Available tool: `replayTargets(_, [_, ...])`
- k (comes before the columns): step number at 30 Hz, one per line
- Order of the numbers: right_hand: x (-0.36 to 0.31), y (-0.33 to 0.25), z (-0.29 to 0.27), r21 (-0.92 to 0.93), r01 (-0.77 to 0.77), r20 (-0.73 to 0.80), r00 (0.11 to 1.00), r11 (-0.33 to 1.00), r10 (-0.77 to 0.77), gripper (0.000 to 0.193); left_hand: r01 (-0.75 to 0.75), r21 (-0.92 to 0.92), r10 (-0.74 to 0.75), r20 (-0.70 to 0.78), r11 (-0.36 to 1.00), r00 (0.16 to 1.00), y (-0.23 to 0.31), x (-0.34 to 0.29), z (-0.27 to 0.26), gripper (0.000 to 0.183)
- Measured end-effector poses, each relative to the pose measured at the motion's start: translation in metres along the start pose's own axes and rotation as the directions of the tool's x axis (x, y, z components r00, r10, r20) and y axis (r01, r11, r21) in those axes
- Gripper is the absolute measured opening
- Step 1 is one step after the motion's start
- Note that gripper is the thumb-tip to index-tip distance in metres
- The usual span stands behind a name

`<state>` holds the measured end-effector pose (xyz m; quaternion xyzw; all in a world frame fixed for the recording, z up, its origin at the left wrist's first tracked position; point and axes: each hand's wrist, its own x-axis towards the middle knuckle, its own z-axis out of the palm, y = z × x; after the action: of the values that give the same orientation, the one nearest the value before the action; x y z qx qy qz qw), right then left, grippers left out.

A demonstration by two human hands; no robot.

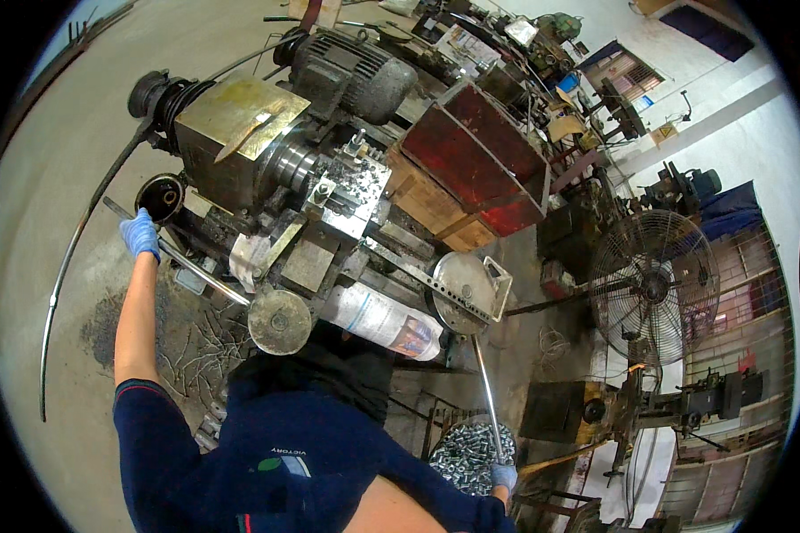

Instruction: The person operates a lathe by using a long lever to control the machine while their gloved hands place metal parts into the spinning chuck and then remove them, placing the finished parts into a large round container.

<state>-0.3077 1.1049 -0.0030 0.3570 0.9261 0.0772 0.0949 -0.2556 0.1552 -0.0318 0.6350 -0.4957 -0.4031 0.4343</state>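
The left hand (pixel 140 235), in a blue glove, has its fingers wrapped around the left lever (pixel 206 277), a bright rod sloping down to a round metal disc (pixel 280 322) on the machine. The right hand (pixel 504 477), also gloved, is clenched on the lower end of the right lever (pixel 484 382), which rises to a larger disc (pixel 458 280).

Just beyond the left fingertips sits a dark round cup (pixel 160 197); a long hose (pixel 52 304) curves past farther left. Tangled metal shavings (pixel 209 351) lie on the floor below. Beside the right hand is a heap of small metal pieces (pixel 471 457). A printed white bag (pixel 382 322) lies between the discs, covering part of the machine. Behind rise the spindle housing (pixel 240 124), a ribbed motor (pixel 356 75) and a red bin (pixel 471 142); a caged fan (pixel 653 284) stands right.

The left forearm stretches forward, nearly straight; the right arm reaches low and outward, mostly sleeved.
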Motion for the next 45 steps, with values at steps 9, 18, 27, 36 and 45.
replayTargets(9, [-0.001, 0.006, 0.003, -0.025, 0.015, 0.057, 0.998, 1.0, -0.014, 0.06, -0.034, 0.078, 0.035, -0.015, 0.996, 0.999, -0.014, 0.014, 0.007, 0.037])
replayTargets(18, [-0.009, 0.007, 0.009, 0.033, -0.009, -0.053, 0.999, 0.999, 0.011, 0.051, -0.012, -0.062, 0.015, 0.046, 0.998, 0.999, 0.004, -0.006, -0.001, 0.031])
replayTargets(27, [-0.003, 0.019, 0.017, -0.039, 0.019, 0.065, 0.998, 0.999, -0.017, 0.054, -0.018, -0.227, 0.035, 0.072, 0.974, 0.997, -0.01, 0.004, 0.008, 0.027])
replayTargets(36, [-0.028, 0.004, 0.006, 0.051, -0.041, -0.071, 0.996, 0.998, 0.045, 0.043, 0.06, -0.387, -0.033, 0.077, 0.92, 0.996, -0.008, 0.005, 0.012, 0.02])
replayTargets(45, [-0.043, -0.007, -0.012, 0.052, -0.137, 0.038, 0.99, 0.989, 0.135, 0.047, 0.074, -0.38, -0.04, 0.098, 0.922, 0.994, -0.012, 0.01, 0.011, 0.021])
